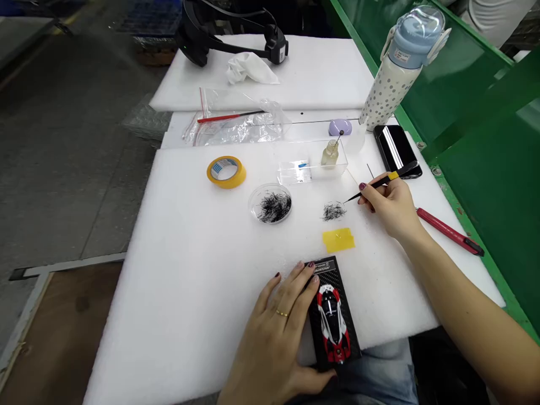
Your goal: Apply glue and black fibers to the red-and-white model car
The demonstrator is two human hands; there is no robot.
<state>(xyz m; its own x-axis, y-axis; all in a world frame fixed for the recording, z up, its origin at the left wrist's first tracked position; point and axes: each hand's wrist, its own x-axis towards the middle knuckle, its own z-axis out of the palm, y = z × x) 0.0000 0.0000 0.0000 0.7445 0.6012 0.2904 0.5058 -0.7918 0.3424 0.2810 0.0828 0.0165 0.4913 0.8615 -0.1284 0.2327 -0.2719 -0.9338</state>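
In the head view, my left hand (280, 332) grips a black display base, fingertips on its upper left end and thumb by its lower end. On that base sits a red, white and black model car (333, 323). My right hand (390, 205) holds black tweezers (382, 181) with a yellow band, pointing left. Their tip is beside a small pile of fine black strands (334, 211) on the white foam board (189, 270). A piece of yellow tape (338, 240) lies just below the pile. More strands fill a clear round dish (270, 203) to the left.
A yellow tape roll (226, 172), a clear tray (295, 171) and a small glass bottle (330, 153) stand farther back. To the right are a phone (396, 149), a red cutter (447, 230) and a tall dotted bottle (392, 90). A headset (236, 42) lies at the back.
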